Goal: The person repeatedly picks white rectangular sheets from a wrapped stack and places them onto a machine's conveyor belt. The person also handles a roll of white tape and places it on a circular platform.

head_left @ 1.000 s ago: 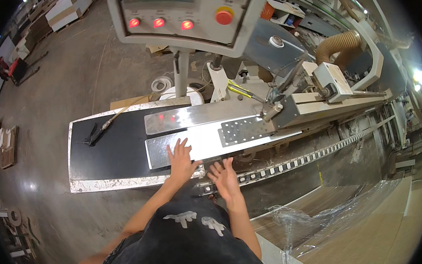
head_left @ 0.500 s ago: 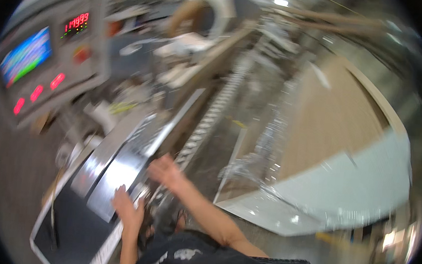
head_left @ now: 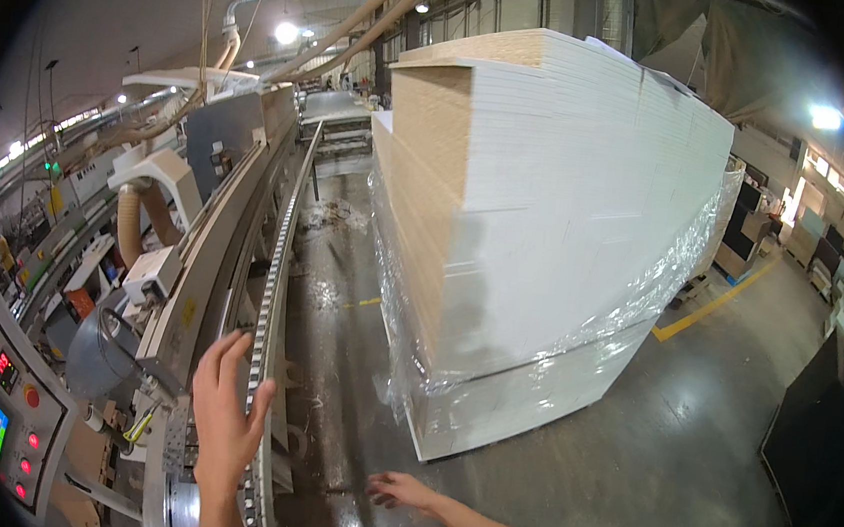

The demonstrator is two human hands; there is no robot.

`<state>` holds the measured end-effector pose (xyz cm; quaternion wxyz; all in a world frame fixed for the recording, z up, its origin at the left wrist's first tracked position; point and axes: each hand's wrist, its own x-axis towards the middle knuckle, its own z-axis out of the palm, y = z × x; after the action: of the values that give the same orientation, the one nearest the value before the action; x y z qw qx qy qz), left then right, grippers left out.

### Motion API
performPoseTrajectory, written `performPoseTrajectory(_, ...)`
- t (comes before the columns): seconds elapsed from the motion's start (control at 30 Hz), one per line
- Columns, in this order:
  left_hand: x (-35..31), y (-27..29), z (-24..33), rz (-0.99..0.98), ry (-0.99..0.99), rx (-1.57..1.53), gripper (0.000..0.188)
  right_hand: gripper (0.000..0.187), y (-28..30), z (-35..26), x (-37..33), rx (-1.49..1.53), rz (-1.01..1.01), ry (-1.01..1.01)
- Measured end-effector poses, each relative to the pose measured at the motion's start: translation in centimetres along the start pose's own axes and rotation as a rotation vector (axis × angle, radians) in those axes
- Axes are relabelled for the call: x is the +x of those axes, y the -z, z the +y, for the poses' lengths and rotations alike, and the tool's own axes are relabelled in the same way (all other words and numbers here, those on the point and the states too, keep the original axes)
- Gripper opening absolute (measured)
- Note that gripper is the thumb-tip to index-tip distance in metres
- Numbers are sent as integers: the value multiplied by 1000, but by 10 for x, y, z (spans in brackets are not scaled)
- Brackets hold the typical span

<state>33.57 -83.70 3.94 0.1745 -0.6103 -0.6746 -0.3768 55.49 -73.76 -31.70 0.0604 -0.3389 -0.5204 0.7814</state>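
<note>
My left hand is raised in front of me with its fingers stretched out and the thumb apart, and nothing is in it. Behind it runs a long narrow roller track beside the machine; I cannot tell whether the hand touches it. Lower and to the right, my right hand hangs over the floor with loosely bent, parted fingers, holding nothing. Ahead of it stands a tall stack of white boards, its brown side facing the track and clear plastic film around its lower part.
At the lower left is a grey control panel with a screen and red lit buttons. A beige hose joins a white hood on the machine. Dark boards lean at the right, beyond a yellow floor line.
My view has swung up and right, from the machine's bed to the board stack. My left hand has come off the shiny metal plate and risen; my right hand has moved right, away from the machine.
</note>
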Motion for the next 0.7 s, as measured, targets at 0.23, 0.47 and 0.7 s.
performPoseTrajectory(0.23, 198, -56, 150, 234, -579, 227, 50, 52, 124, 38, -79, 155, 218, 217)
performPoseTrajectory(0.47, 348, -89, 205, 444, -614, 554, 55, 46, 213, 74, -114, 220, 351, 144)
performPoseTrajectory(0.7, 375, -89, 214, 277, -586, 787, 31, 44, 246, -23, -143, 117, 330, 228)
